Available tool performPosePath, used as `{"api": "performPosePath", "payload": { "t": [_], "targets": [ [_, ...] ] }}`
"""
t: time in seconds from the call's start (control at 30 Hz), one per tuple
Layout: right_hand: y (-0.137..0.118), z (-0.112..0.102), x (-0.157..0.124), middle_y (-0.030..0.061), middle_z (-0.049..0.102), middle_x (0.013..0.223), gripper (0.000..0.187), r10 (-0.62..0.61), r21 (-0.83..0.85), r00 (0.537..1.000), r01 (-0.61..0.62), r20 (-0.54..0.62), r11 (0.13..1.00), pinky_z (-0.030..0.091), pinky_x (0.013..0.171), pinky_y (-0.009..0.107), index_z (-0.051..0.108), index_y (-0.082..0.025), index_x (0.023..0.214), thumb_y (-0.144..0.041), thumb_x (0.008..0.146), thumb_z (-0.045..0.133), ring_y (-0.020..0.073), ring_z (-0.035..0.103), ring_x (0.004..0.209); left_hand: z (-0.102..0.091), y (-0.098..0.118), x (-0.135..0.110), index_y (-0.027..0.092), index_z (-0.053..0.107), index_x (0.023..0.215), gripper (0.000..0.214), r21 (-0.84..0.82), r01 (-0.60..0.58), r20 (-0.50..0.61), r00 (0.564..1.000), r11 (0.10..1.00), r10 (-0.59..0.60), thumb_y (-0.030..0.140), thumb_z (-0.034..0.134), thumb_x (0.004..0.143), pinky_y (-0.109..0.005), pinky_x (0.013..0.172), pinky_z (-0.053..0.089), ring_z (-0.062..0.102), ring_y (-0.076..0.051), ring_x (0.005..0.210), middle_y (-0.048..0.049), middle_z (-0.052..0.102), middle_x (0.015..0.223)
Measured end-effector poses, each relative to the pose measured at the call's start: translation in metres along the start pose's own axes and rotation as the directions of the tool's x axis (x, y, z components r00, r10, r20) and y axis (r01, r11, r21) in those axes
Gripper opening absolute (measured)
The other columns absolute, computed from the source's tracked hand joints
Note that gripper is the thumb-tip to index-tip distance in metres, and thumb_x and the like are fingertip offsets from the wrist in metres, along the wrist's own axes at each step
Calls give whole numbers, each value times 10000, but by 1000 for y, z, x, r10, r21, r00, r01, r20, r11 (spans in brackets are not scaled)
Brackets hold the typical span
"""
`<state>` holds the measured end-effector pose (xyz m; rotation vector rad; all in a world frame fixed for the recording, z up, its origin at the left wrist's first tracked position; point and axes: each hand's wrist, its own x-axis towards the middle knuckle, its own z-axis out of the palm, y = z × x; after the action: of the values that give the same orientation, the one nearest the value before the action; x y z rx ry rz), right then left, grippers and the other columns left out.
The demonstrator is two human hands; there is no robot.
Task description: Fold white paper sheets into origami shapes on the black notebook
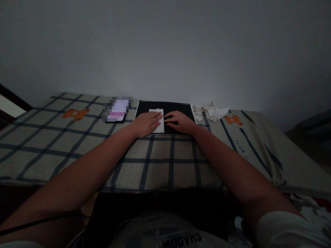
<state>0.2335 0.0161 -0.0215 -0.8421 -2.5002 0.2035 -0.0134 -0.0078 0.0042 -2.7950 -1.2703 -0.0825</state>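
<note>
Dim room, plain grey wall at the back; checked cloth (160, 162) w/ dark grid lines and orange bear prints covers the surface in front of the person. Nearest: both forearms reach straight out from the body and converge toward the far middle. Left hand (146, 123) lies flat, palm down, fingers spread loosely onto the left half of a white folded paper (158, 120); right hand (181, 122) is flat too, fingertips pointing left, touching or just beside the paper's right edge, can't tell which. Neither hand grips anything, both pressing open. Paper's long axis runs near-to-far, dead ahead between the two hands; left hand is nearer, on top of it. Paper sits on a black mat (178, 107). Left of mat: a phone (116, 111), blurred. Far right of mat: pile of crumpled white papers (210, 112) near the wall.
</note>
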Motion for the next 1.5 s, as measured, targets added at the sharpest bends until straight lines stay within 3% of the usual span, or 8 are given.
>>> {"api": "performPosePath", "payload": {
  "t": [0.23,1.2,1.5],
  "targets": [
    [1,1,1,91,698,1311,252,11,15,1000,-11,-1,1000,454,1073,509,794,-277,1143,-260,942,643,260,611,1224,-1,3,0,170,439,1561,587,6,12,-21,1000,1000,-12,446,259,1075,-414,1226,301,373,-240,1511,-94,411,1641],
    [3,1,1,96,738,1291,252,-46,42,998,47,-35,998,482,1070,490,802,-236,1114,-218,927,635,256,658,1210,1,4,-1,200,321,1623,599,25,26,40,999,999,-27,444,217,1085,-432,1215,293,287,-225,1559,-52,293,1696],
    [-7,-6,0,90,756,1188,204,90,135,994,-82,-55,987,491,1022,463,725,-201,1073,-234,898,627,252,673,1120,1,5,-1,238,300,1632,593,3,33,48,998,999,-33,444,215,1082,-420,1208,275,274,-213,1564,-48,295,1695]
  ]
}}
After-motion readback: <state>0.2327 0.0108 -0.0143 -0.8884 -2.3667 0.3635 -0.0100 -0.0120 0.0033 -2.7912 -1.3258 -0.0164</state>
